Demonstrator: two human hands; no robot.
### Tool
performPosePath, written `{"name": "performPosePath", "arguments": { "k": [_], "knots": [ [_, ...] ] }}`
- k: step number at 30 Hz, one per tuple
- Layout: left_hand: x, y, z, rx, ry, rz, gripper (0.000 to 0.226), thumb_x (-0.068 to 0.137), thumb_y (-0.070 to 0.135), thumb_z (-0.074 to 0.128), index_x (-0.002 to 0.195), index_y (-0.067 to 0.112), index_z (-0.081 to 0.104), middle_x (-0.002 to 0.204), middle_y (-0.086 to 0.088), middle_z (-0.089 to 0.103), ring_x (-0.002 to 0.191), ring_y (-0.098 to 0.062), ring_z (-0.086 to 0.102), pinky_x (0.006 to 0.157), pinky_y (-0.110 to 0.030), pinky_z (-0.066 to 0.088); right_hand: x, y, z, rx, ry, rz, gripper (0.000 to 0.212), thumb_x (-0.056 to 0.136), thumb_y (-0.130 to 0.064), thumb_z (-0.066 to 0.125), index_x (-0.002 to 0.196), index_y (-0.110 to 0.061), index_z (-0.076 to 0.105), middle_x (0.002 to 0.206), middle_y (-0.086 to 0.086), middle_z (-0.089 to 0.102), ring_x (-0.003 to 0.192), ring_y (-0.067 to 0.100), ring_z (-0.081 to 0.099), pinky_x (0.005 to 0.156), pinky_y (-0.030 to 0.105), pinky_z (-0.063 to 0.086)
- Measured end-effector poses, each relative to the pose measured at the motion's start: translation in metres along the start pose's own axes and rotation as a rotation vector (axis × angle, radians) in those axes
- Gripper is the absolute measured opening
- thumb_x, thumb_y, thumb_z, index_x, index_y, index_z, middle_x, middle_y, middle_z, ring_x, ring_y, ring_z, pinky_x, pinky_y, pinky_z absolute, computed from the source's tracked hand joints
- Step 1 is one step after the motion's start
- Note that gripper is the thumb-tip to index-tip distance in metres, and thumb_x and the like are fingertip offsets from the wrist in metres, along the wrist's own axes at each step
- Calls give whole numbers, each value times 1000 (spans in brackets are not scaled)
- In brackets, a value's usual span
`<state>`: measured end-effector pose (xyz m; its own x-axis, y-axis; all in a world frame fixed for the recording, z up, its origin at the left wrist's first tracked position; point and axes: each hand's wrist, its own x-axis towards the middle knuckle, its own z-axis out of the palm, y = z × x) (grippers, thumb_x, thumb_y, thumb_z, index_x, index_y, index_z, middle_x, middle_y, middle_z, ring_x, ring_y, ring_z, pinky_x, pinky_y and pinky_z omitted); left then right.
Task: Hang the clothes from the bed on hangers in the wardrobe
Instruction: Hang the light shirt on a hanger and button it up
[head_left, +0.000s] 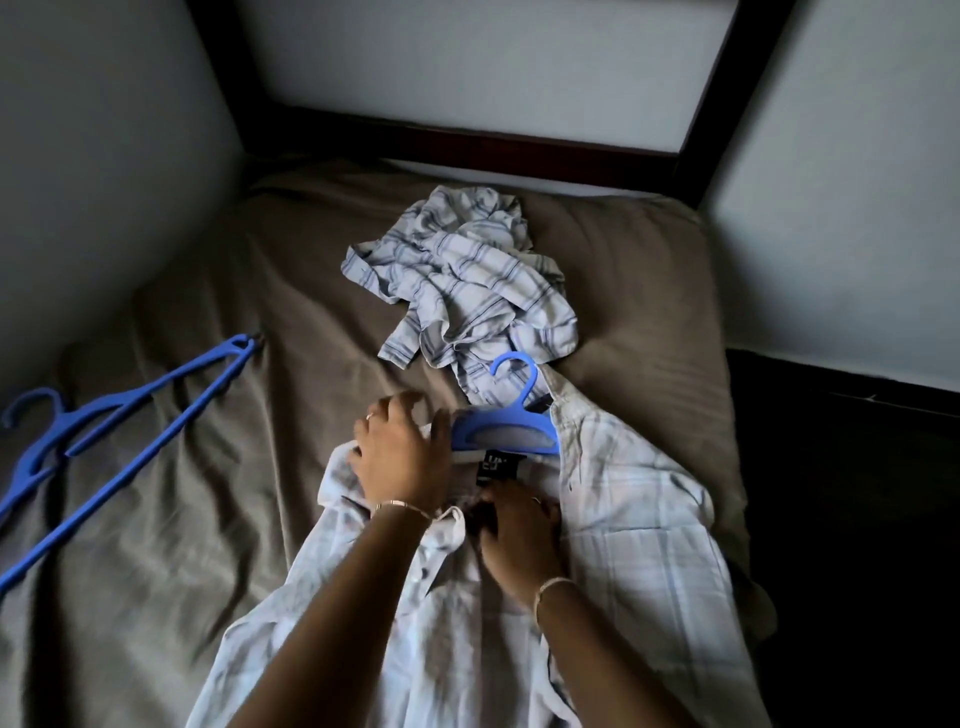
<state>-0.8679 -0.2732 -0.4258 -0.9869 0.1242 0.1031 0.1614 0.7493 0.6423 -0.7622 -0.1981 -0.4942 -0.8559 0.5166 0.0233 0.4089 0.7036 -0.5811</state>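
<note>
Left arm: reaches forward from the lower edge, bare forearm angled up and slightly right, thin bracelet (402, 506) at the wrist.
Left hand (402, 457): lies palm down on the left shoulder of the plaid shirt (623, 519), fingers bent over the bunched fabric and gripping it, thumb stretched right to touch the left end of the hanger (504, 431).
Right arm: comes in from the lower right, forearm angled up and left, crossing the shirt front.
Right hand (519, 540): rests palm down on the shirt just below the collar, fingers pointing up and left into shadow; cannot tell whether flat or pinching the cloth.
Plaid shirt: lies spread on the bed (208, 519) directly in front, collar at the far end, long axis running from the near edge toward the headboard, right front panel folded open to the right.
Hanger: blue, sits inside the collar opening, bar lying crosswise to the shirt's length, hook pointing away toward the headboard and curling left, black label (491, 465) just below the bar.
Striped shirt (467, 280): lies crumpled in a heap farther up the bed, its near edge touching the hanger's hook.
Spare hangers (98, 408): 2 blue ones, lie overlapping on the left side of the bed, well apart from both shirts, long bars running diagonally from near left to far right.
Bed: covered in a creased brown sheet.
</note>
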Motion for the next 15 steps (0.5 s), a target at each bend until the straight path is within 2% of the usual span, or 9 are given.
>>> {"name": "performPosePath", "arguments": {
  "k": [2,4,7,10,12,15],
  "knots": [
    [17,5,12,235,-247,-32,41,92,49,47,120,22,60,130,-7,55,123,-32,45,98,-45,37,0,5,3,59,-54,44,28,70,-22,47,90,-22,65,99,-1,66,103,26,60,90,42,37],
    [24,5,18,234,-379,-21,34,91,45,52,113,22,64,124,-11,60,117,-33,53,95,-43,45,3,7,3,93,-96,38,27,69,-23,48,90,-23,64,100,-5,64,104,23,59,91,41,38],
    [21,4,12,96,-294,18,15,88,26,60,101,18,62,110,-15,64,105,-36,59,83,-40,48,1,5,2,41,-90,-9,25,73,-19,57,96,-28,63,106,-8,62,109,18,54,84,32,26],
    [18,10,-1,-9,-159,-26,18,90,11,48,108,9,51,111,-24,60,106,-42,56,83,-44,42,-1,-2,-3,-12,30,-69,25,66,-14,63,86,-30,62,88,-10,66,91,19,60,75,33,21],
    [20,19,-12,-102,-58,-17,13,92,9,39,105,6,41,110,-29,58,105,-47,54,83,-48,39,-1,-10,-5,-105,146,-159,29,55,-14,63,78,-29,57,74,-13,64,77,18,60,69,33,20],
    [26,37,-25,-211,50,9,8,96,13,37,99,14,30,111,-29,58,103,-47,53,75,-42,34,5,-24,-9,-67,235,-198,34,50,-14,60,79,-31,60,69,-13,63,75,14,55,69,33,27]
  ]
}}
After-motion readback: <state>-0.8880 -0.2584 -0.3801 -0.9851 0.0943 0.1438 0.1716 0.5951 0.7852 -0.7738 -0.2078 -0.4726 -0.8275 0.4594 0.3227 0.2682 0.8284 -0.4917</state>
